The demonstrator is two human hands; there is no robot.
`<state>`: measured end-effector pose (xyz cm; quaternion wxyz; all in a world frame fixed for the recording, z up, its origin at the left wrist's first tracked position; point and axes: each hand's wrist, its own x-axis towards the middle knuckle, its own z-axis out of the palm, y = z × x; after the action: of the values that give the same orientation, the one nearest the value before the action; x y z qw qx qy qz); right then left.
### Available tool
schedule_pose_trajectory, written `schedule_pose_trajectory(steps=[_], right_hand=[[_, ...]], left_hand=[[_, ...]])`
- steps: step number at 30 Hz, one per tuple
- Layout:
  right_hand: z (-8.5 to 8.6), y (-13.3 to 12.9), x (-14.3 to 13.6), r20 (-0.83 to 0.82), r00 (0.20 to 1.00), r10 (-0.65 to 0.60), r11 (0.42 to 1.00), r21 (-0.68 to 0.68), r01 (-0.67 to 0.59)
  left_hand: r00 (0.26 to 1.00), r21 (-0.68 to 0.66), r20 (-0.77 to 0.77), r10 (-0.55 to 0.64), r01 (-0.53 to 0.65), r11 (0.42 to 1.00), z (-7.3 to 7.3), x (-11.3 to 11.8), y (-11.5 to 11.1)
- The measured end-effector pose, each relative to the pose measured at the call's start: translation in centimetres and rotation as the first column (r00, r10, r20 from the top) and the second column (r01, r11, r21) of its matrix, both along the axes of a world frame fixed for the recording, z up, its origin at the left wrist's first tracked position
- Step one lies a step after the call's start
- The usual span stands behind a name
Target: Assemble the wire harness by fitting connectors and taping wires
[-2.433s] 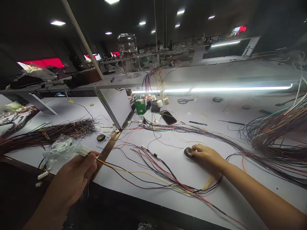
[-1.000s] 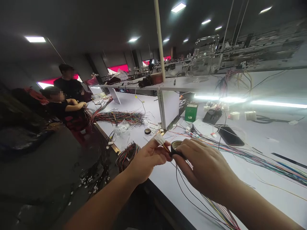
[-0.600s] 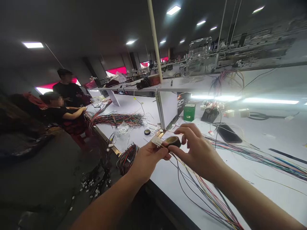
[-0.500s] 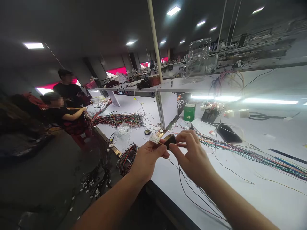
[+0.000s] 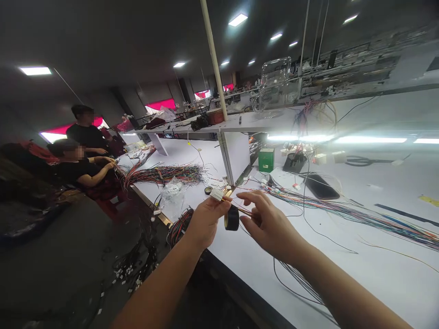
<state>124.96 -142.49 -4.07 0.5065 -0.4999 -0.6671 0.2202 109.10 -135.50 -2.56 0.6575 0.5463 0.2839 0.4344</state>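
My left hand (image 5: 207, 219) pinches a white plastic connector (image 5: 216, 194) with thin wires coming out of it. A roll of black tape (image 5: 232, 218) hangs beside the left fingertips, its hole facing left. From the connector, the wires (image 5: 244, 211) run right into the curled lower fingers of my right hand (image 5: 265, 217), and loose lengths droop below that hand. The right thumb and index finger are apart, close to the roll but not touching it. Whether tape is stuck to the wires is too small to tell.
A second tape roll (image 5: 208, 190) lies beyond my left hand, near a clear plastic bag (image 5: 173, 194). Wire bundles (image 5: 164, 174) spread over the bench. Right of centre are a green box (image 5: 266, 160), a phone (image 5: 321, 186) and scissors (image 5: 363, 160). Two people (image 5: 85, 167) are at the left.
The tape roll has dropped from between both hands to hang below the left fingertips. My right hand has let go of it and now has the wires. The view has shifted slightly.
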Motion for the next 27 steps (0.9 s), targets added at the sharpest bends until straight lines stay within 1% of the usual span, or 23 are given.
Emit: schedule_pose_trajectory(steps=[3,5,6,7,8,9,10,11,12,13,14,15,16,17,18,19,20,21,23,24,25,26,27], right_hand=[[-0.5,0.2,-0.3,0.253,0.964,-0.081,0.979,0.203,0.029],[-0.8,0.3,-0.6,0.347,0.927,-0.138,0.959,0.279,0.038],[-0.8,0.3,-0.8,0.348,0.924,-0.156,0.954,0.297,0.049],[-0.9,0.3,-1.0,0.298,0.94,-0.165,0.951,0.3,0.072],[-0.9,0.3,-1.1,0.195,0.967,-0.163,0.956,0.274,0.106],[-0.9,0.2,-1.2,0.042,0.988,-0.147,0.97,0.203,0.136],[-0.9,0.2,-1.2,-0.142,0.982,-0.127,0.987,0.084,0.14],[-0.9,0.2,-1.0,-0.328,0.938,-0.111,0.993,-0.067,0.094],[-0.9,0.3,-0.8,-0.485,0.87,-0.095,0.974,-0.224,-0.019],[-0.9,0.3,-0.5,-0.599,0.798,-0.069,0.916,-0.356,-0.188],[-0.9,0.4,-0.1,-0.677,0.736,-0.031,0.816,-0.442,-0.372],[-0.9,0.4,0.3,-0.727,0.687,0.017,0.699,-0.482,-0.528],[-0.9,0.4,0.6,-0.756,0.651,0.068,0.593,-0.494,-0.636],[-0.9,0.3,1.0,-0.771,0.626,0.116,0.52,-0.49,-0.699],[-0.9,0.2,1.2,-0.775,0.614,0.151,0.5,-0.476,-0.723],[-0.7,0.0,1.4,-0.769,0.617,0.17,0.54,-0.451,-0.711],[-0.6,-0.2,1.5,-0.751,0.635,0.18,0.618,-0.416,-0.667],[-0.4,-0.5,1.5,-0.715,0.673,0.189,0.707,-0.376,-0.599],[0.1,-0.9,1.1,-0.561,0.806,0.188,0.88,-0.269,-0.392],[0.3,-1.1,0.9,-0.436,0.884,0.169,0.944,-0.186,-0.273],[0.4,-1.1,0.6,-0.286,0.948,0.142,0.981,-0.088,-0.174],[0.4,-1.2,0.3,-0.135,0.986,0.101,0.995,0.017,-0.1],[0.4,-1.2,0.1,-0.018,0.999,0.05,0.993,0.111,-0.047]], left_hand=[[0.997,-0.092,0.071,-0.02,0.027,0.995,-0.2,0.4,-0.2],[0.996,-0.105,0.092,-0.01,0.02,0.994,-0.3,0.7,-0.4],[0.995,-0.109,0.102,0.006,0.006,0.994,-0.4,0.8,-0.5],[0.993,-0.114,0.115,0.024,-0.011,0.993,-0.4,0.8,-0.6],[0.99,-0.12,0.131,0.043,-0.027,0.992,-0.4,0.9,-0.7],[0.987,-0.122,0.15,0.061,-0.043,0.992,-0.4,0.9,-0.8],[0.982,-0.114,0.172,0.082,-0.063,0.991,-0.4,0.9,-0.8],[0.976,-0.094,0.194,0.099,-0.082,0.992,-0.3,0.9,-0.9],[0.972,-0.066,0.213,0.101,-0.089,0.994,-0.1,0.9,-0.8],[0.97,-0.029,0.23,0.085,-0.081,0.996,0.1,1.0,-0.8],[0.969,0.019,0.243,0.056,-0.062,0.998,0.4,1.0,-0.6],[0.969,0.074,0.248,0.017,-0.037,0.997,0.7,1.1,-0.5],[0.971,0.131,0.239,-0.022,-0.01,0.991,1.1,1.2,-0.2],[0.975,0.185,0.217,-0.051,0.01,0.983,1.4,1.3,0.0],[0.981,0.228,0.185,-0.058,0.015,0.974,1.8,1.4,0.3],[0.987,0.256,0.154,-0.042,0.001,0.967,2.0,1.5,0.5],[0.992,0.267,0.125,-0.008,-0.026,0.963,2.2,1.6,0.6],[0.994,0.269,0.101,0.039,-0.065,0.961,2.3,1.8,0.7],[0.989,0.263,0.056,0.133,-0.144,0.954,2.3,2.2,0.5],[0.986,0.254,0.034,0.163,-0.166,0.953,2.2,2.4,0.4],[0.984,0.242,0.017,0.178,-0.177,0.954,2.0,2.6,0.2],[0.983,0.225,0.012,0.183,-0.181,0.957,1.9,2.8,0.0],[0.984,0.2,0.026,0.177,-0.179,0.963,1.7,3.0,-0.1]])
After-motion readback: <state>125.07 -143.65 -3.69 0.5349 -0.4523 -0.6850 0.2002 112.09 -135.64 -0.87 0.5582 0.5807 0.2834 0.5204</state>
